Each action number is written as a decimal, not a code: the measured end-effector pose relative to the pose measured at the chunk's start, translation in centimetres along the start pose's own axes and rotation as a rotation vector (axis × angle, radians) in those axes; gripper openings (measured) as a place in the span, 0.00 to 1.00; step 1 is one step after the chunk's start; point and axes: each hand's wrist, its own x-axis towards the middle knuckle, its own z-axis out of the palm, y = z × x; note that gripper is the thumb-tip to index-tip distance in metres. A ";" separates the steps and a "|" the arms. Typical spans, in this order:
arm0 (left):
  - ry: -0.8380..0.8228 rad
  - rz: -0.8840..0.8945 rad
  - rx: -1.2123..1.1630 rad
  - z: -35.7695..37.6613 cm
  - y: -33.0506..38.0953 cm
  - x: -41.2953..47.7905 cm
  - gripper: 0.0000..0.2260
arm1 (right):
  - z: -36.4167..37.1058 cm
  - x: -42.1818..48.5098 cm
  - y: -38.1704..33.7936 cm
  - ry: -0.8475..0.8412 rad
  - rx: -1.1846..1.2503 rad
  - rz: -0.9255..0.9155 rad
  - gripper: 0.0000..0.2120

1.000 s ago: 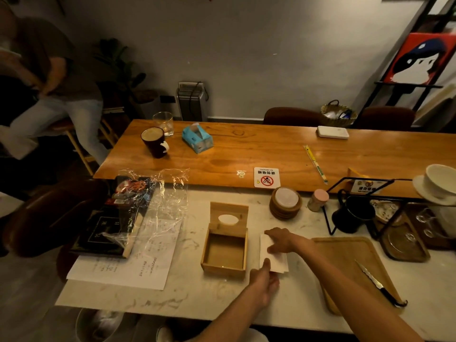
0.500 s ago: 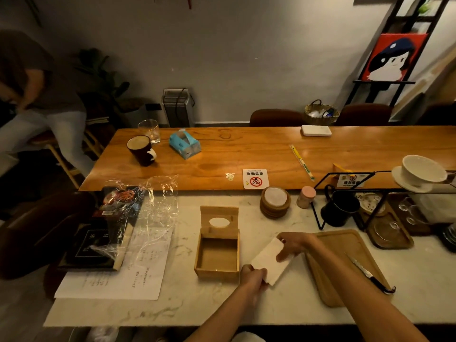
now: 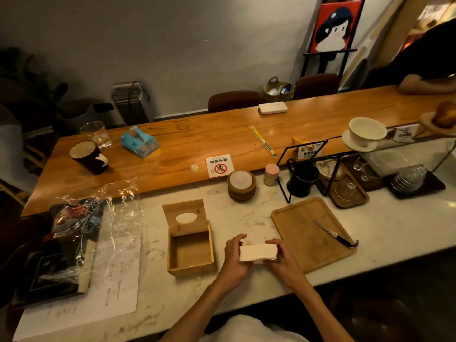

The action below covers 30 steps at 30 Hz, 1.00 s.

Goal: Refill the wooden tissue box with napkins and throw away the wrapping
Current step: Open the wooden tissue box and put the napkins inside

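A white stack of napkins (image 3: 258,252) is lifted off the marble counter, just right of the wooden tissue box (image 3: 190,269). My left hand (image 3: 234,257) grips its left end and my right hand (image 3: 281,258) grips its right end. The box stands open and empty, its lid with an oval slot (image 3: 185,215) tilted up at the back. Clear plastic wrapping (image 3: 116,218) lies crumpled to the left, over papers and a dark book.
A wooden tray (image 3: 296,233) with a knife (image 3: 333,234) lies right of my hands. Behind stand stacked coasters (image 3: 241,185), a small jar (image 3: 271,174), a black mug (image 3: 301,179) in a wire rack, and glassware. On the wooden bar sit a dark cup (image 3: 88,156) and a blue tissue pack (image 3: 139,143).
The napkin stack lay flat on the counter under my hands; both hands have now picked it up and hold it by its ends. The camera view has shifted left and tilted.
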 end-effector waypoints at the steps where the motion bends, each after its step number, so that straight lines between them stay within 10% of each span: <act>1: -0.023 0.004 0.021 0.0 -0.1 -0.2 0.27 | 0.1 -0.3 0.5 0.017 0.000 -0.008 0.22; 20: -0.111 -0.058 -0.185 0.0 -0.4 -0.5 0.42 | 2.5 -0.8 -0.6 0.035 0.058 -0.008 0.49; 30: -0.094 -0.025 -0.138 -0.3 -0.4 -0.2 0.36 | 1.4 -0.6 -0.2 0.022 -0.184 -0.174 0.40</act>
